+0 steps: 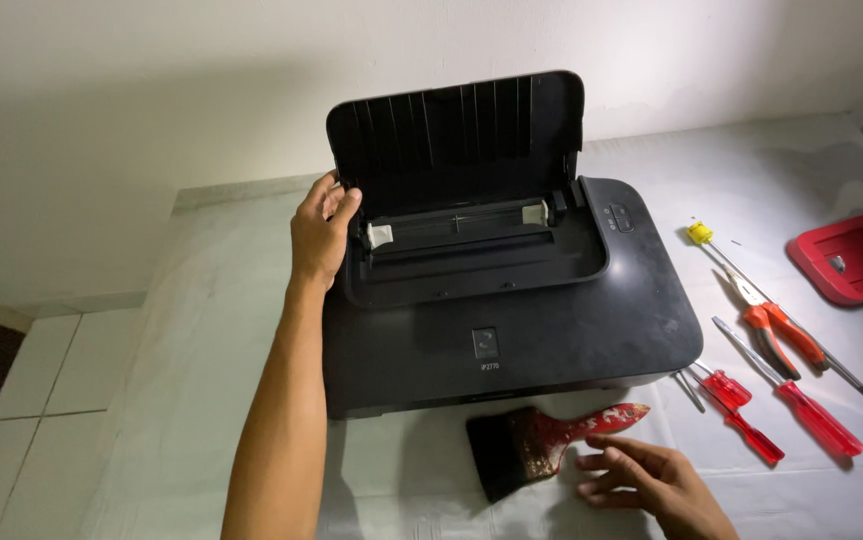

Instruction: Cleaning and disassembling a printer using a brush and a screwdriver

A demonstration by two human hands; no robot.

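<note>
1. Black plastic printer (512,330) at mid-bench on a pale cloth (192,400), rear paper tray (457,135) raised near the white wall.
2. Left hand (320,235) at the printer's left rear corner, fingers (344,205) curled onto the tray hinge edge; grip partly hidden, cannot tell how tight.
3. Right hand (652,485) hovering low just below the paintbrush (542,445), fingers spread, holding nothing.
4. Paintbrush: dark bristles, worn red handle, lying just in front of the printer's front edge.
5. Right of printer: red screwdrivers (752,405), orange pliers (777,330), a yellow-tipped rod (722,250), a red plastic lid (857,255) at the frame edge.
6. Open cloth left of the forearm, tiled floor (32,370) beyond.
</note>
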